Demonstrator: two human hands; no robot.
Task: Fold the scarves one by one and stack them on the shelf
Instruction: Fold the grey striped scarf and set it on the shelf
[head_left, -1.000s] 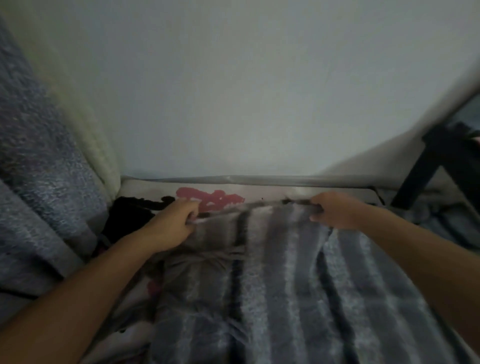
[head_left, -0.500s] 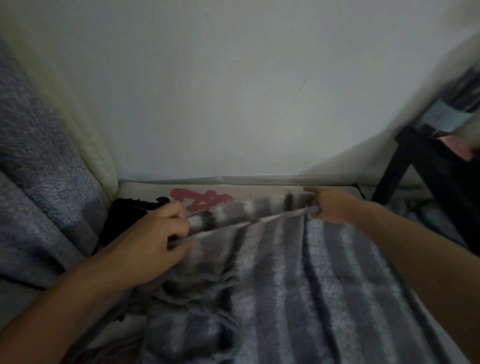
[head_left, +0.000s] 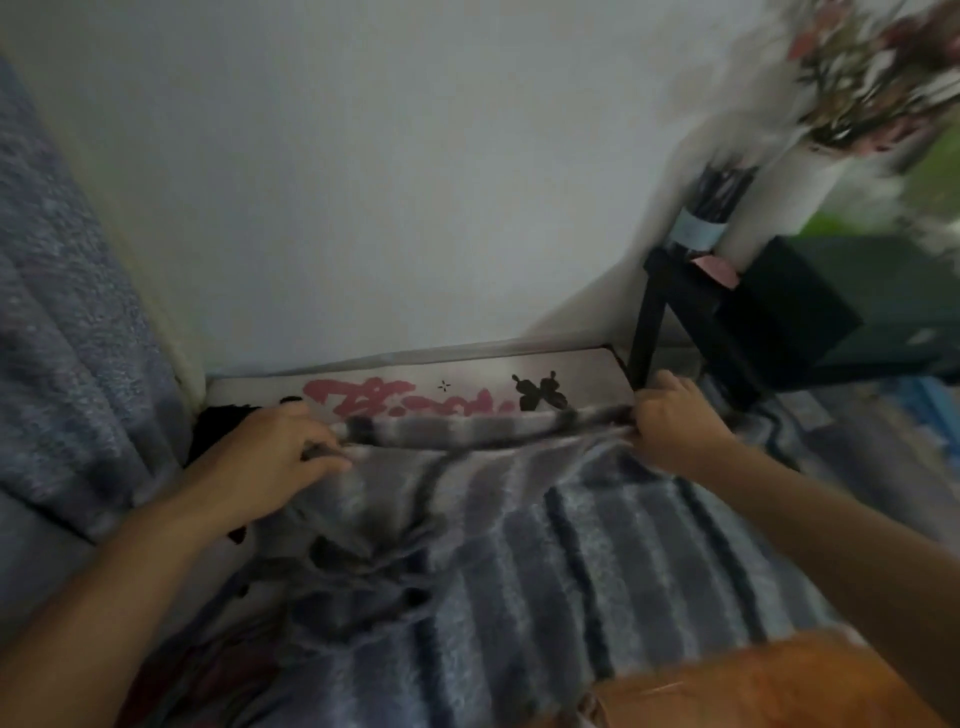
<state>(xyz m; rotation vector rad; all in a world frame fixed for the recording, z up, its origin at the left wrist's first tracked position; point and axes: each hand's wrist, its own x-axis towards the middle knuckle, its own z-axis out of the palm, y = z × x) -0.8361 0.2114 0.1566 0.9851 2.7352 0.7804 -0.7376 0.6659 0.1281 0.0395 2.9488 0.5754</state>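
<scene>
Scarf (head_left: 519, 545), striped grey, far edge stretched near the wall (head_left: 415, 182); left hand (head_left: 270, 457) and right hand (head_left: 675, 431) grip its corners.

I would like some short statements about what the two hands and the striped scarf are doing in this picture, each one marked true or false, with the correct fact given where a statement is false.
1. Both hands hold the far edge of the striped scarf. True: the left hand and the right hand each grip it.
2. The scarf is plain red. False: it is grey-blue with dark stripes.
3. An orange cloth lies at the near right. True.
4. The right hand is open and holds nothing. False: its fingers are curled round the scarf's corner.
5. The printed surface beyond the scarf carries pink marks. True.
6. The black shelf frame stands at the left. False: it stands at the right, by the right hand.
</scene>
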